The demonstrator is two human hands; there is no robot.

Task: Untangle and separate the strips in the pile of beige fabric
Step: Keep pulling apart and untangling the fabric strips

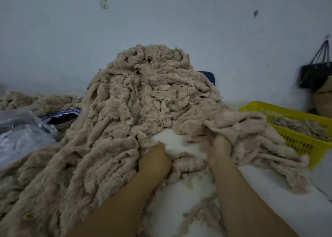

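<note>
We see 2 bare hands working at the foot of the pile of beige fabric (152, 92), which rises in a tall tangled mound against the pale wall and spills across the white surface (179, 143) toward the camera. The left hand (154, 161) is clenched, its fingers curled into the pile's near edge. The right hand (220, 150) lifts a bunch of strips (237, 127) that drapes over it. Its fingers are buried in the cloth, so we judge a grasp from the way the bunch hangs from it.

We read this as the pulling-apart step: one hand anchors the mass while the other draws a clump away to the right. Loose ends still trail from the bunch back into the pile, so the next move likely calls for a steady pull apart, then picking single strips free.

A yellow basket (305, 143) just beside the bunch already holds some beige strips. At left lie a clear plastic bag (21, 132) and a blue-rimmed bowl (61, 118) of dark contents.
</note>
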